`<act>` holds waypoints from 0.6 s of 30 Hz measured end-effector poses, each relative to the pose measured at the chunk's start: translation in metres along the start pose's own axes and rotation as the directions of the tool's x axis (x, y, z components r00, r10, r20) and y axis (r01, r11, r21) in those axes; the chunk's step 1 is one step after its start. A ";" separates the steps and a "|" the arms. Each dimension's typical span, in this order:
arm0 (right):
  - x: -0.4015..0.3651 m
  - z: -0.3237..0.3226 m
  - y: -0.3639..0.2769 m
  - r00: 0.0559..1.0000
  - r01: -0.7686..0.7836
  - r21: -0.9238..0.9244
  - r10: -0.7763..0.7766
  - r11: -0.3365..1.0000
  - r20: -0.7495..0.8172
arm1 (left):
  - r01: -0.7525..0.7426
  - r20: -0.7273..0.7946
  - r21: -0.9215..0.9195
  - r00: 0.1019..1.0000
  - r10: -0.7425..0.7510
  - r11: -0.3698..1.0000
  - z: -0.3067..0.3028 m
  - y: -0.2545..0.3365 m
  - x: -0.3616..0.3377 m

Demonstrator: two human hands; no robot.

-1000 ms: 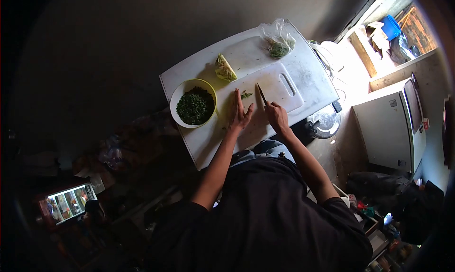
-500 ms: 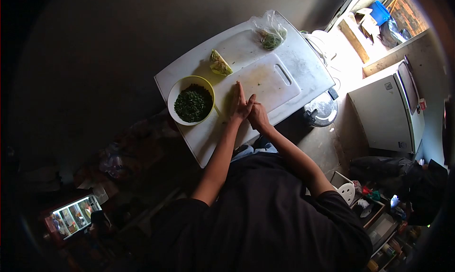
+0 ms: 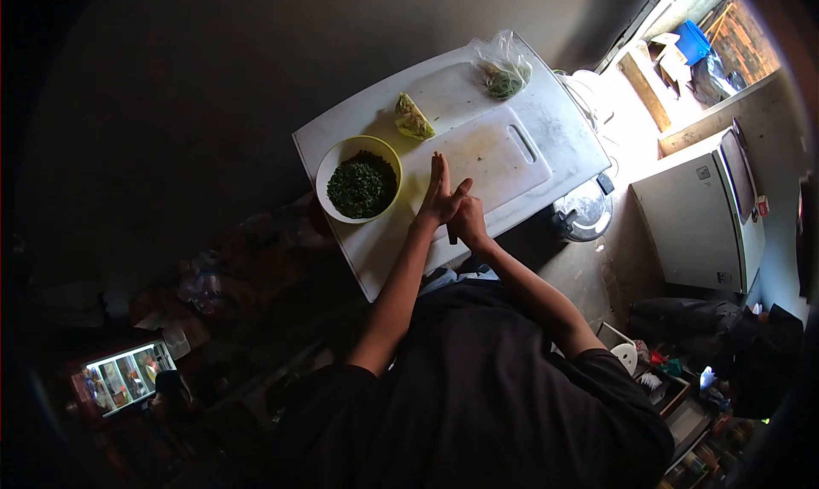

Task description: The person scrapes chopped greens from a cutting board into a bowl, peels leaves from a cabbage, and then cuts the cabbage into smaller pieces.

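Observation:
My left hand [image 3: 439,201] has its fingers stretched out over the near left edge of the white cutting board [image 3: 495,152], thumb apart. Against its palm side rests my right hand [image 3: 468,220], fingers curled round a dark handle [image 3: 452,237] whose lower end pokes out beneath; its other end is hidden by the hands. Left of them stands a yellow-rimmed white bowl [image 3: 328,178] with finely chopped dark greens [image 3: 363,185] in it. Just beyond the hands lies a cut wedge of cabbage [image 3: 413,117]. Small green bits are scattered on the board.
The white table [image 3: 363,109] has a clear plastic bag of greens [image 3: 505,78] at its far corner. Beside its right edge, lower down, is a lidded metal pot [image 3: 587,212]. A small white fridge [image 3: 695,220] stands farther right, near a bright doorway.
The view has shifted slightly, so the table sits a little lower and to the right. My hands stay together, and the dark handle's end now shows below my right hand.

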State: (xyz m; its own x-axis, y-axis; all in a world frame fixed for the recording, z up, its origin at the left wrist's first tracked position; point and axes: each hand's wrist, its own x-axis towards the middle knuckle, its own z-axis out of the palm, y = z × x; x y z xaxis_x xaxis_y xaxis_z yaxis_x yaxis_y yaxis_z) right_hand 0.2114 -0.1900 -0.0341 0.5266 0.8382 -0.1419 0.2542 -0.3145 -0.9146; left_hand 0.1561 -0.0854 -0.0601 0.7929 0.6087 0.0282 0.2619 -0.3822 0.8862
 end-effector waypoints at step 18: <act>0.040 0.033 -0.071 0.957 0.210 -0.018 -0.202 0.977 0.207 | 0.136 -0.388 0.365 0.921 0.018 0.921 -0.147 -0.016 -0.070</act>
State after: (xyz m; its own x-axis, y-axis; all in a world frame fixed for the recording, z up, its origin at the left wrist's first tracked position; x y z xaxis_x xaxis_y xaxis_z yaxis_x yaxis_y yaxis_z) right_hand 0.1874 -0.1191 0.0128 0.2843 0.9583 -0.0296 0.3742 -0.1393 -0.9168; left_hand 0.0152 -0.0200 -0.0086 0.5215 0.8241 0.2212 0.5502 -0.5229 0.6510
